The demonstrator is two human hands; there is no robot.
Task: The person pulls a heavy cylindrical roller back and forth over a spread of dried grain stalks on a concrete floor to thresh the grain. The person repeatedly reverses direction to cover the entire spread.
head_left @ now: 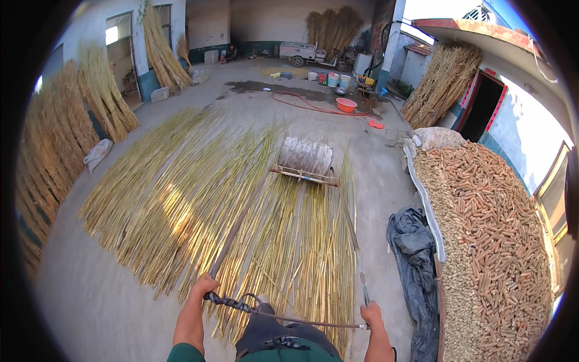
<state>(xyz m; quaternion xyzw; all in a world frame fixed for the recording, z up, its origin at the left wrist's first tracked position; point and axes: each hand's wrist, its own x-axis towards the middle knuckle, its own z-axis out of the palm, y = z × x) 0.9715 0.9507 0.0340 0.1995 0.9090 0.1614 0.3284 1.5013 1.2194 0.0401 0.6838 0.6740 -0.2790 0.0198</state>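
Observation:
A large grey-white cylindrical roller [306, 154] lies on its side on a spread of long yellow-green stalks [199, 199]. Its frame [301, 175] joins two long poles that run back toward me, linked by a thin crossbar [313, 321] in front of my waist. My left hand [205, 285] is closed round the left side of the roller handle, beside a dark wrapped section. On the right side, my right hand [371, 313] is closed round the near end of the other pole. My legs are partly hidden by the crossbar, and I stand over the stalks' near ends.
Corn cobs [494, 217] fill a raised bed at right, with dark plastic sheeting [412, 259] beside it. Bundled stalks [54, 139] lean along the left wall. Farther off are a red basin [346, 105], a red hose [295, 104], buckets [333, 79] and a white cart [301, 52].

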